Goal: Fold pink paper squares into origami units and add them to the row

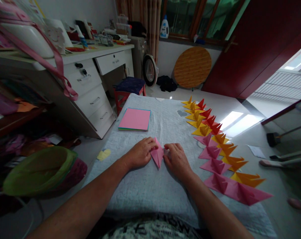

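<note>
While left hand [142, 152] touches folded pink paper [158, 156], right hand [177, 160] rests alongside

White drawer desk [97, 94] along the left wall [97, 15]; open front-loading washing machine [140, 48] beside patterned curtains [153, 30]; daylight [231, 119] glaring on glossy floor [215, 102] near a dark-red door [252, 43].

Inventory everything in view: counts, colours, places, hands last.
Tablecloth: 1, pale blue, centre
Folded paper: 1, pink, tablecloth's middle
Paper stack: 1, pink-topped, tablecloth's left
Origami figures: many, multicoloured, tablecloth's right
Stool: 1, red-blue, beyond tablecloth
Desk: 1, white, left
Washing machine: 1, grey, beyond desk
Bottle: 1, white-blue, windowsill
Round board: 1, brown, below windowsill
Door: 1, red, upper right
Bin: 1, green, lower left
Left hand: 1, on folded paper
Right hand: 1, beside folded paper
</note>
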{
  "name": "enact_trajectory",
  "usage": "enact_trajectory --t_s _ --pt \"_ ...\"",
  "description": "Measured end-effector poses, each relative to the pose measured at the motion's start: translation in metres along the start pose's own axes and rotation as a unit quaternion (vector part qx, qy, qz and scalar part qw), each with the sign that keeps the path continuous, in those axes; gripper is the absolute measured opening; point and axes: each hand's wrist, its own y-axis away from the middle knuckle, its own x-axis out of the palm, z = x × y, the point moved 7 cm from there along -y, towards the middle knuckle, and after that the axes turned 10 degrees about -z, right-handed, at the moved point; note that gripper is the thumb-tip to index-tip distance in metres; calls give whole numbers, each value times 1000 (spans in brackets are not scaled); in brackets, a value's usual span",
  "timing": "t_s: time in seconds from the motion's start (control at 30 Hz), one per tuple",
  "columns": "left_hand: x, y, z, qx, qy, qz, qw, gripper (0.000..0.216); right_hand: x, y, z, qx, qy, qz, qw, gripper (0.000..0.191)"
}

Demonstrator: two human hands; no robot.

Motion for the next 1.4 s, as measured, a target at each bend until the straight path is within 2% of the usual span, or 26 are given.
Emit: enact_trajectory --t_s 0.13,0.27,0.37,0.6,0.67,0.83,1.07,1.23,1.4 --pt "-3 1 -4 9 7 9 1000 41 3 -1 1 -11 -27 10 1000 25" --pt "-8 0 -11 14 44 3 999 31 0 -4 2 -27 -54 -9 998 6" --pt "-11 -1 -15 21 72 -11 997 24 -4 -5 1 -20 -71 -31 997 10" --pt "-12 1 -18 38 89 -12 995 42 -14 -6 -1 24 -140 -81 987 13" --pt "-12 1 -18 41 84 -12 996 41 -15 -6 -3 43 -167 -88 981 14" --pt "-19 -1 -13 -14 143 -73 987 11 -15 -5 -8 90 -202 -104 970 12" --pt "-18 1 -13 -101 240 -136 956 15 -17 -2 -13 133 -237 -140 952 3" --pt "-17 3 -11 -143 294 -166 930 13 -27 -3 -5 91 -233 -168 953 5" --pt "-15 4 -10 -155 315 -163 922 12 -33 -3 0 68 -221 -188 954 7"
